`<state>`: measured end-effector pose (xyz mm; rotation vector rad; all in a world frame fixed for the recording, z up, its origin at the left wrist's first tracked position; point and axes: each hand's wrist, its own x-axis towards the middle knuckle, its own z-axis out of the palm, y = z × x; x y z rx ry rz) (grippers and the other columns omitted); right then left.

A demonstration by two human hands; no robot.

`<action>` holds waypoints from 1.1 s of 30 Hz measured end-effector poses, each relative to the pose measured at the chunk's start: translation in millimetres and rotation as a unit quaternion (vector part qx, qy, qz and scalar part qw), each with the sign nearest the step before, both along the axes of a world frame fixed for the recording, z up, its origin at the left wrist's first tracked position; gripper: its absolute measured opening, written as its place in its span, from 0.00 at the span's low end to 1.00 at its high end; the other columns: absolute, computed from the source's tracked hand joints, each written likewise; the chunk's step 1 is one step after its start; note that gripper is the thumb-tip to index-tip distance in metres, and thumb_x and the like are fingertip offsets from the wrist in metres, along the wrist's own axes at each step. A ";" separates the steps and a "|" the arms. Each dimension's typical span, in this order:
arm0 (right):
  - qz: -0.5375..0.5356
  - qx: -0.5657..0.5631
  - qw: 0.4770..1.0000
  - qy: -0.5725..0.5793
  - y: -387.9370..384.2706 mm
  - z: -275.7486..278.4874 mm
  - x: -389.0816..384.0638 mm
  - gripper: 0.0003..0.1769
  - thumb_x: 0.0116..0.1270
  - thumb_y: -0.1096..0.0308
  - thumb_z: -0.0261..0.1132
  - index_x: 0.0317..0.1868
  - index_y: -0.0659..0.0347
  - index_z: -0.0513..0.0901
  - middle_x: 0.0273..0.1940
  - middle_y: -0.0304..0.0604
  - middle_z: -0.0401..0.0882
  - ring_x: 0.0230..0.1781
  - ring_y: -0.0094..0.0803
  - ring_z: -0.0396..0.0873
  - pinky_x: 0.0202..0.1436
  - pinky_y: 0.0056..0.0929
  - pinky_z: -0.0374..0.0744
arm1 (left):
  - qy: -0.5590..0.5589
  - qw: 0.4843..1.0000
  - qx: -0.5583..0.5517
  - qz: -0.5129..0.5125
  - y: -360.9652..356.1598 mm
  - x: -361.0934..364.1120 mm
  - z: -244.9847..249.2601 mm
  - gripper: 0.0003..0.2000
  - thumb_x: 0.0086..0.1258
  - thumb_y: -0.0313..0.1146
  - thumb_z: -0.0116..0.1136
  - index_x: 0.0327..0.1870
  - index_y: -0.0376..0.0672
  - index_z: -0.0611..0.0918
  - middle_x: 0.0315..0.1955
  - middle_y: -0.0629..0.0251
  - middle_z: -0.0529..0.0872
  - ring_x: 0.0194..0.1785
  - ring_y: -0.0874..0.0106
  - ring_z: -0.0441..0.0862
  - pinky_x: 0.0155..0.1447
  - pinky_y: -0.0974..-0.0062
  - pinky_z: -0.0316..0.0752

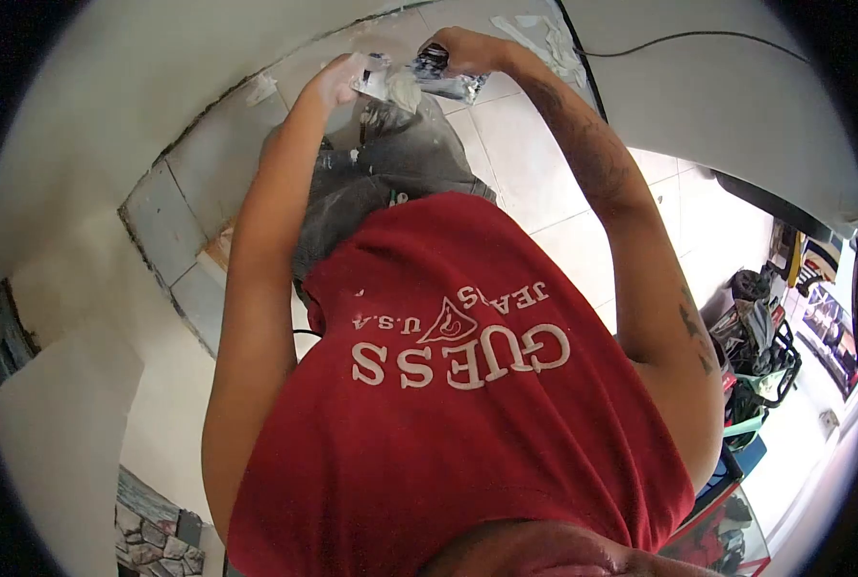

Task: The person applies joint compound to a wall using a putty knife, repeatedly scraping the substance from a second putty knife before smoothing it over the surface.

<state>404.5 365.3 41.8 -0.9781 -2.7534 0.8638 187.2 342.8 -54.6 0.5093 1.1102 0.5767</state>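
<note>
My left hand [340, 79], smeared with white, is closed around a putty knife [369, 85] with a pale flat blade. A lump of off-white putty [405, 91] sits at the edge of that blade, between my two hands. My right hand [472, 50] wraps around the dark handle of a second flat scraper [458, 88], whose shiny blade is streaked with white. The two tools come close together over my knees. Grey trousers [381, 159] with white spots lie below my hands.
White floor tiles [534, 154] spread around me, meeting a pale wall [73, 173] along a rough dark joint. A crumpled white sheet [549, 43] lies ahead on the right. A dark cable [698, 34] crosses a grey surface. Piled bags and gear [751, 337] stand at the right.
</note>
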 end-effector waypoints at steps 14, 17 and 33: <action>-0.169 0.142 0.965 0.142 -50.4 104.0 42.2 0.16 0.51 0.78 0.59 0.43 0.66 0.77 0.35 0.51 0.80 0.31 0.43 0.79 0.37 0.34 0.76 | -0.230 0.932 0.150 0.238 -38.7 38.6 92.9 0.18 0.60 0.25 0.46 0.53 0.33 0.69 0.47 0.56 0.76 0.50 0.64 0.75 0.55 0.68 0.70; -0.355 -0.001 0.908 0.220 -65.1 104.2 52.6 0.19 0.48 0.74 0.63 0.44 0.65 0.77 0.35 0.50 0.80 0.31 0.38 0.78 0.38 0.33 0.75 | -0.244 0.900 0.229 0.280 -50.6 48.8 112.7 0.19 0.59 0.24 0.47 0.54 0.33 0.68 0.50 0.55 0.74 0.53 0.64 0.72 0.58 0.67 0.67; -0.433 -0.236 0.773 0.399 -105.1 63.5 63.9 0.12 0.49 0.77 0.63 0.37 0.66 0.76 0.25 0.34 0.77 0.20 0.17 0.71 0.23 0.16 0.68 | -0.219 0.885 0.283 0.298 -54.1 58.1 134.6 0.17 0.57 0.18 0.46 0.50 0.36 0.68 0.46 0.56 0.73 0.51 0.63 0.72 0.56 0.62 0.68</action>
